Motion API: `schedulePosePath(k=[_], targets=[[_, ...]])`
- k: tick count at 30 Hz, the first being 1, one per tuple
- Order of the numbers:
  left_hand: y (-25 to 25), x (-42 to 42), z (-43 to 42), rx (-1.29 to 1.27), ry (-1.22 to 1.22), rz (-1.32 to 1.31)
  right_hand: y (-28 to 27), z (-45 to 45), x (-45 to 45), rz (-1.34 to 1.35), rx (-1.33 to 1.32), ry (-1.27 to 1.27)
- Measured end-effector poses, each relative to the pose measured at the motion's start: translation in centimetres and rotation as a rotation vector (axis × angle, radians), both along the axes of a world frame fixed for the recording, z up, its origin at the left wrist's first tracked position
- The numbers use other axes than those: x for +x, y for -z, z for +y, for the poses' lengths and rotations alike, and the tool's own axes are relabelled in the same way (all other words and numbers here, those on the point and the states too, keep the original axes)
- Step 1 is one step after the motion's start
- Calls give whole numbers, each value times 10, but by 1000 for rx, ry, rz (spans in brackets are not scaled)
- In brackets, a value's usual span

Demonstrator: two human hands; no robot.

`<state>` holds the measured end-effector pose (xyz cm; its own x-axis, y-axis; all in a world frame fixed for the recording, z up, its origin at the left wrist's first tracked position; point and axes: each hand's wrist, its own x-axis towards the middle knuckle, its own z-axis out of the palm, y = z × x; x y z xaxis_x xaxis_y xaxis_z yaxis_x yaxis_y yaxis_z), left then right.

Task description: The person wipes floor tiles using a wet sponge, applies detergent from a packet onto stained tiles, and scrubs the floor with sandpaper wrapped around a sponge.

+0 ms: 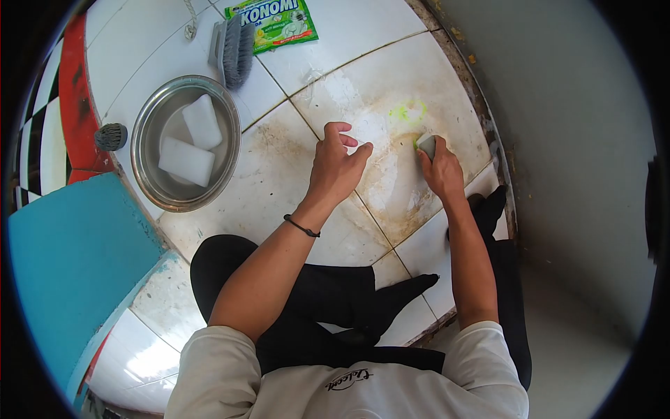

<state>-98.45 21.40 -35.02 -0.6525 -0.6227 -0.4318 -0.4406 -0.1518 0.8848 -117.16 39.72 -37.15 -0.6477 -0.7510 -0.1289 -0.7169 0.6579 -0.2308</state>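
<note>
Tiled floor: white tiles (359, 56) with dark joints; brown staining spreads around and between the two hands.
Wall: plain grey surface (572, 126) along the right of the view.
Turquoise surface: flat blue-green area (84, 237) at the lower left, bordering the tiles.
Metal basin: oval, shiny rim (236, 133), standing on the tiles at the left; two white blocks (187, 161) lie inside, near each other.
Green packet: printed "KONOMI" in part (286, 28), flat on the tiles at the top, its upper edge cut off by the view.
Grey brush: bristles facing right (237, 52), between basin and packet, just beside the packet.
Left hand: raised in front of the stained tiles (338, 160), fingers loosely curled, thumb held apart from them, gripping nothing visible; a dark band (302, 227) circles the wrist.
Right hand: thumb and fingers closed about a small pad (444, 171).
Round scrubber: dark grey, bristly (110, 137), just left of the basin.
Yellow-green mark: broken ring on a tile (408, 112), above the pad in the view.
Small pad: grey with a green edge (426, 145), in the right hand, over the stained tile; contact is hidden.
</note>
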Motion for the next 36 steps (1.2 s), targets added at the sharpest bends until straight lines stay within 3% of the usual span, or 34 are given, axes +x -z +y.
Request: schedulePosePath(k=[4, 7, 10, 15, 18, 22, 26, 29, 32, 36], targets=[[-2, -2, 1, 13, 10, 11, 3, -13, 28, 0, -5, -82], [1, 1, 2, 24, 9, -8, 12, -44, -18, 42, -38, -99], [1, 1, -7, 47, -36, -3, 9, -34, -54, 87, 52, 67], [-2, -2, -9, 38, -74, 34, 19, 22, 22, 56, -124, 89], [9, 0, -7, 16, -62, 32, 10, -26, 42, -26, -98, 94], [3, 4, -15, 18, -112, 33, 10, -68, -25, 60, -79, 60], [4, 1, -23, 28, -169, 82, 4, -22, -37, 47, 39, 178], [9, 1, -17, 18, -153, 78, 16, 15, 15, 28, -71, 206], [9, 0, -14, -70, -83, 37, 11, -20, 58, -52, -133, 170], [7, 4, -23, -332, 40, -18, 11, -87, 7, -41, -126, 69]])
